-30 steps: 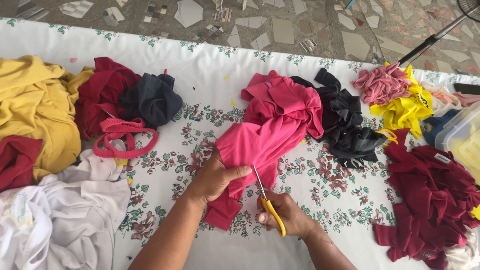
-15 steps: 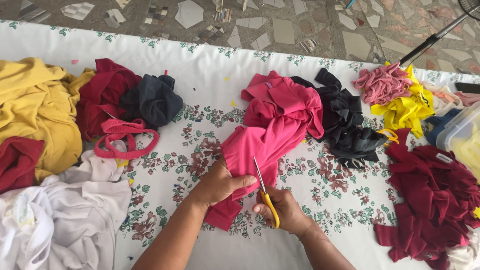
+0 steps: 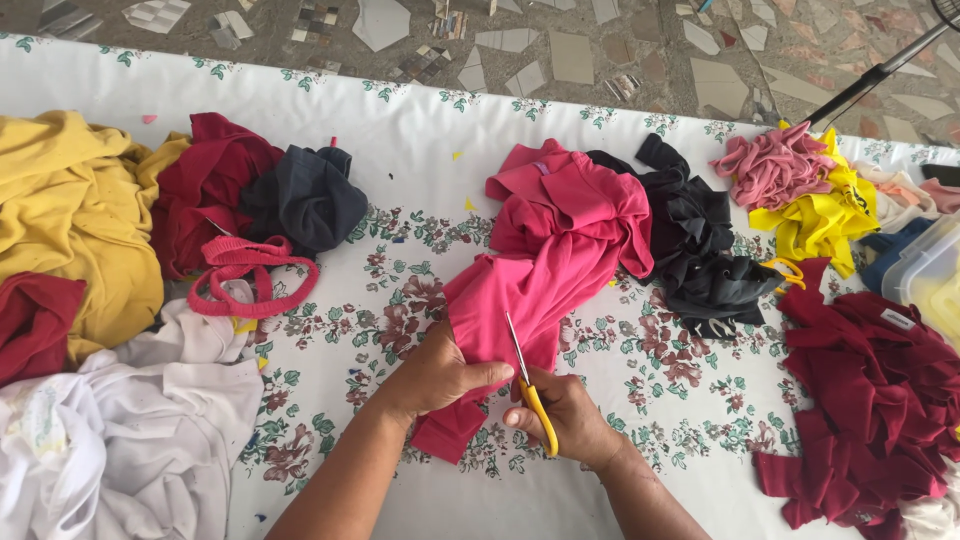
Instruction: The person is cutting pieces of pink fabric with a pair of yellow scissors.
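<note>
A bright pink garment lies bunched across the middle of the flower-print tablecloth. My left hand pinches its lower end flat, thumb pointing right. My right hand grips yellow-handled scissors; their blades point up and away into the pink cloth just right of my left thumb. A strip of the pink cloth hangs out below my left hand.
Left side: yellow cloth, dark red and navy garments, a pink loop strip, white cloth. Right side: black cloth, a dark red pile of cut strips, yellow and pink scraps, a plastic tub.
The scissors have advanced a little up into the pink cloth. My left hand slid slightly right and lower on the fabric. The piles have not moved.
</note>
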